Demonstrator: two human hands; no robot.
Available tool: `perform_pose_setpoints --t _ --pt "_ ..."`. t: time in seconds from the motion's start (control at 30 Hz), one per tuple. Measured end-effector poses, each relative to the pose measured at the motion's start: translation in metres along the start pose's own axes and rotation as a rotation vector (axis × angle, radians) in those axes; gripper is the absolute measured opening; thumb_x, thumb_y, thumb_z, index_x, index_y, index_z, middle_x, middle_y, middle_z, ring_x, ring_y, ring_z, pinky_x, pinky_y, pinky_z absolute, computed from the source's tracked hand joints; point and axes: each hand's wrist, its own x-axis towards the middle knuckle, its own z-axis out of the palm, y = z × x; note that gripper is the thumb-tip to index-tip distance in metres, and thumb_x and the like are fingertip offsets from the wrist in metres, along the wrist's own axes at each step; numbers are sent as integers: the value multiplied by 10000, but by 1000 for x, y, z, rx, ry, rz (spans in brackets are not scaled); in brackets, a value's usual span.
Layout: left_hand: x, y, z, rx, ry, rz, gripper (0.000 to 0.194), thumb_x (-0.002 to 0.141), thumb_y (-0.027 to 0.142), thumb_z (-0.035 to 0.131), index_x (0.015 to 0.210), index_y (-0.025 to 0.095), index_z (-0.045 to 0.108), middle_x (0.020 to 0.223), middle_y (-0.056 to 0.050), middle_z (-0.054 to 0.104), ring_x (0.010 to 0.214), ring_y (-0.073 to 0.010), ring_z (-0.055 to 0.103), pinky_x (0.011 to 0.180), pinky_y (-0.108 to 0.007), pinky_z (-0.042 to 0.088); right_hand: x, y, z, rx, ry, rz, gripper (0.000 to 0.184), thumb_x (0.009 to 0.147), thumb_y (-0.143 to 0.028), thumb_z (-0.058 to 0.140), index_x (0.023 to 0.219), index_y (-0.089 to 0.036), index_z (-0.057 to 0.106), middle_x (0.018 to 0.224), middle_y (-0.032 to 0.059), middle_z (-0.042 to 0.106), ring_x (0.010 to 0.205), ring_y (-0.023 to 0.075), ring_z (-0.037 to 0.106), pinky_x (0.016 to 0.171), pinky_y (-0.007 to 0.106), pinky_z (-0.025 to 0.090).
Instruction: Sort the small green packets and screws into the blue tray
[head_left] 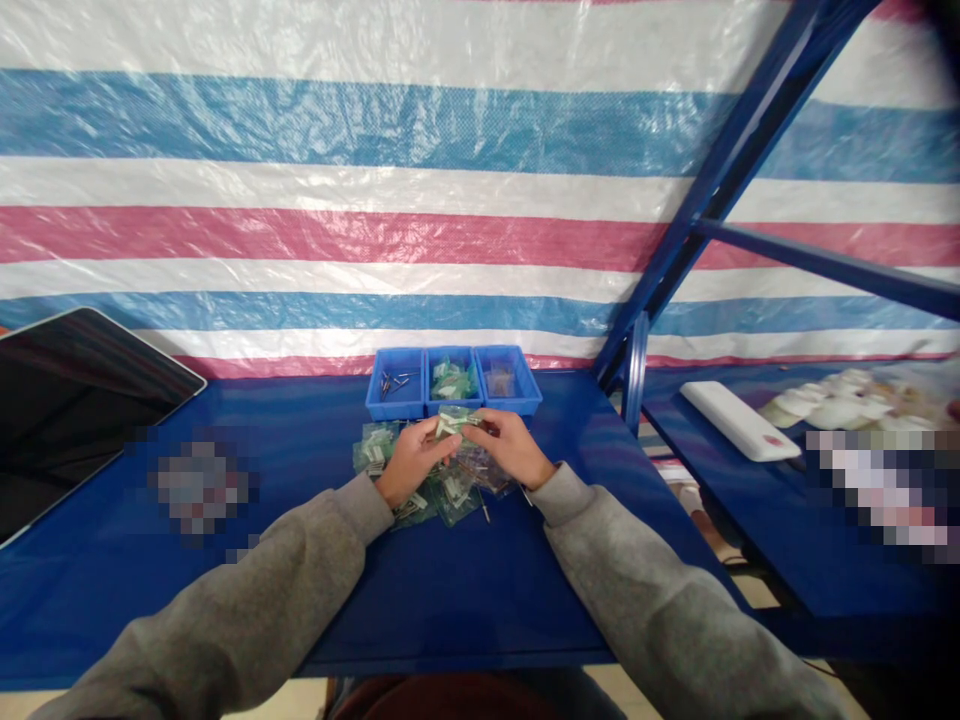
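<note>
Between my two hands is a small greenish clear plastic bag (455, 420) with pale pieces inside. My left hand (415, 458) pinches its left side, while the fingers of my right hand (511, 445) close on its right side. Beneath them lies a pile of similar small bags (454, 490) on the blue table (450, 590). A thin metal pin (486, 512) lies at the pile's front edge. Just beyond my hands stand three joined blue bins: the left bin (397, 408) has several metal pins, the middle bin (452, 378) greenish bags, the right bin (517, 405) clear bags.
A dark flat screen (67, 400) stands at the left. Behind the table hangs a striped plastic sheet (337, 240). A blue metal frame (675, 240) rises at the right. On the neighbouring table lie a white oblong case (739, 420) and several pale objects (840, 400).
</note>
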Motion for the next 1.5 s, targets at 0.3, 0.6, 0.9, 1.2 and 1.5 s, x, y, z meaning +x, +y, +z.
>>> perform_pose_setpoints --t 0.3,0.6,0.9,1.2,1.5 --pt "2 -3 -3 42 62 27 273 805 398 587 732 139 539 599 26 543 532 -96 489 529 -217 399 1 -1 -2 85 -83 57 299 763 -428 621 669 -151 555 611 -29 506 571 105 445 567 233 376" --pt "1 -1 -2 -17 49 29 241 799 364 606 775 128 567 665 0 595 561 -109 525 549 -231 425 1 1 -3 73 -8 14 336 813 -487 552 732 -161 554 610 -34 480 562 106 425 545 224 352" --pt "2 -3 -2 18 45 24 240 784 346 633 747 111 605 647 -8 619 544 -101 524 529 -212 427 1 3 -2 -75 56 -36 340 853 -460 510 716 -155 571 617 -18 498 585 114 428 554 226 341" --pt "0 4 -1 -25 68 22 240 795 356 616 738 124 598 654 -4 627 558 -111 543 548 -223 440 -1 -4 -2 -44 84 -55 322 838 -438 546 688 -155 583 618 -15 525 590 116 451 574 233 360" --pt "0 1 -3 7 119 11 277 791 358 617 642 127 582 599 9 604 547 -112 547 554 -226 427 -1 -11 -3 246 -6 50 301 795 -446 594 715 -156 594 584 -17 539 516 106 469 496 229 376"
